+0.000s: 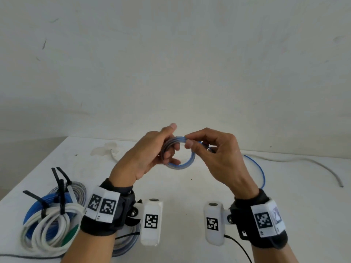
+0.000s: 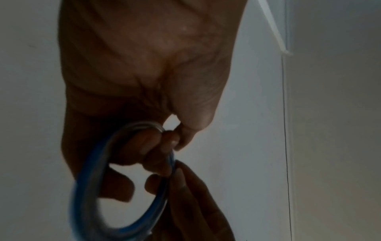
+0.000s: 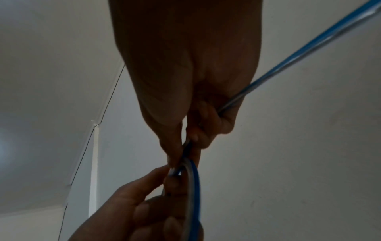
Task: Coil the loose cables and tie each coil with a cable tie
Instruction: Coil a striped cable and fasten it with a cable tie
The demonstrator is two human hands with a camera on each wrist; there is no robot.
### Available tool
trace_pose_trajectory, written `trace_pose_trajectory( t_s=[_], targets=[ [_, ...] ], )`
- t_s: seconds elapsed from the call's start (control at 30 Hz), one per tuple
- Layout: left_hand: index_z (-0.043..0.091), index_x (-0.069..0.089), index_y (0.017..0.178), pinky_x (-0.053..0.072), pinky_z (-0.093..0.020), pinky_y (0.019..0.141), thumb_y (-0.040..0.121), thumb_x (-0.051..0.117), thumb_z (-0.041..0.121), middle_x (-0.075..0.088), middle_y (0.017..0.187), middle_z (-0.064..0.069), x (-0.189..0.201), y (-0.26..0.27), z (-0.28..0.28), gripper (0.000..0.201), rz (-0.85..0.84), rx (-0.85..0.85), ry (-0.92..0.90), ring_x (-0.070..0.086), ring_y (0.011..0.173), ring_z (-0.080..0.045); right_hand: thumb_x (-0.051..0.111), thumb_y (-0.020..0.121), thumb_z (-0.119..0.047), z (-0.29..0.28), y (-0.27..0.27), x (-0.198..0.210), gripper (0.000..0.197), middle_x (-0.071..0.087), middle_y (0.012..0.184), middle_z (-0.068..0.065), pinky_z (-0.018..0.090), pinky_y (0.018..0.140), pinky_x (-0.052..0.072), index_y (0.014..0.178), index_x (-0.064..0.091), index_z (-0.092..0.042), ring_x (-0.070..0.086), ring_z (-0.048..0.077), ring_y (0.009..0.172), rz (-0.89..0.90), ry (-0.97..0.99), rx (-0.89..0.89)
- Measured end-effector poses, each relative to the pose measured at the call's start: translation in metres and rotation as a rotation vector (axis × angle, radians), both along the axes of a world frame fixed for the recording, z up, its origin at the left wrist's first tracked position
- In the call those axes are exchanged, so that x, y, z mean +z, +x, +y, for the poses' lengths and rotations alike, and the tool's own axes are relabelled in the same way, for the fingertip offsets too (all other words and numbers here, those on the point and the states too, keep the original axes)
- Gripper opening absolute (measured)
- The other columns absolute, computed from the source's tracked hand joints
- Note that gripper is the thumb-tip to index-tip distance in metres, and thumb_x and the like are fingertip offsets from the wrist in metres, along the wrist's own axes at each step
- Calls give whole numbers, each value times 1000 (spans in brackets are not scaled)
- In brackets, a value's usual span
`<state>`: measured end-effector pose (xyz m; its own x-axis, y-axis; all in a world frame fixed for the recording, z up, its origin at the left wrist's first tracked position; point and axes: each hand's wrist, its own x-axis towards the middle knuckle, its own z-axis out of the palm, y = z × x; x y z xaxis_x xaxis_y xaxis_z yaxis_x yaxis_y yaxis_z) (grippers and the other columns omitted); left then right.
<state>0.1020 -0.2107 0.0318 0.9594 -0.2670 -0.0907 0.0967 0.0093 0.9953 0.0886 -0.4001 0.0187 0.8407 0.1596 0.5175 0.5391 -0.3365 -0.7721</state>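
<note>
Tied coils (image 1: 51, 215) lie finished nearby, while left hand (image 1: 150, 154) grips the blue-grey coil (image 1: 180, 164) and right hand (image 1: 212, 149) pinches its untied, unwound tail (image 1: 260, 171).

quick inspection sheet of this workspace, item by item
surface: white table, a faint stain at its far left.
job's things: blue and grey coil held above the table; its loose tail trails right.
clutter: pile of tied coils with black cable ties near left.
grippers: left hand grips the coil; right hand pinches its top turn.
cables: loose grey cable at far right; thin black lead from right wrist camera.
surroundings: plain white wall.
</note>
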Motion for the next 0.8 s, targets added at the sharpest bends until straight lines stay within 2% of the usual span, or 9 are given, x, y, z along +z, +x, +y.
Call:
trace_pose_trajectory(
  t_s=[0.07,0.17,0.27,0.37,0.4,0.47,0.53,0.7,0.8],
  targets=[
    [9,62,67,54,-35,66,105,46,42,39,49,3,-1,-3,-6,53,-17,-33,103,35,43,-13,73,93,-11,-1,-2,1,9,74,78,-10,11,54,37,94,79,-19,53,5,62,16,-64,60],
    [18,65,61,43,-29,57,106,46,39,40,57,5,-4,-4,-10,53,-23,-35,99,31,47,-12,73,93,-13,1,-3,2,11,74,80,-12,10,57,37,96,80,-20,55,5,63,-9,-82,65],
    [17,52,59,34,-27,51,105,48,35,32,58,2,-5,0,-8,50,-93,89,75,29,49,-14,74,92,-17,-1,-3,4,12,75,83,-17,12,59,39,96,81,-26,56,5,64,-35,-49,4],
    [18,42,61,28,-26,46,105,48,27,28,55,4,1,3,1,46,-117,255,-101,22,48,-14,74,91,-18,-13,-2,9,11,75,80,-10,26,57,46,94,80,-27,53,4,62,0,22,-63],
    [18,40,63,28,-24,45,106,47,25,27,55,5,4,3,4,44,-120,292,-167,20,49,-14,74,91,-18,-16,-2,11,10,75,80,-9,27,58,47,92,80,-27,53,6,63,2,36,-72],
    [18,38,64,28,-23,45,106,45,24,25,56,5,8,2,4,44,-135,361,-280,20,49,-13,75,91,-19,-14,-4,12,8,75,81,-10,20,61,46,91,79,-25,55,8,64,-4,55,-63],
    [17,37,64,28,-23,45,107,44,24,23,56,4,10,1,0,44,-156,407,-379,20,48,-13,77,89,-19,-2,-5,10,4,75,83,-13,19,65,46,91,79,-22,52,10,64,2,89,-39],
    [17,35,66,24,-26,50,106,42,25,19,55,3,12,-1,-4,42,-108,391,-561,17,50,-15,81,85,-20,25,-8,-1,7,67,71,-20,15,61,38,84,74,-22,41,5,57,-20,213,-64],
    [18,34,66,25,-26,51,106,41,25,17,55,3,12,-1,-7,41,-89,395,-617,17,49,-15,83,84,-20,36,-9,-6,12,74,80,-6,21,61,40,81,72,-25,42,10,60,1,367,-61]
  ],
)
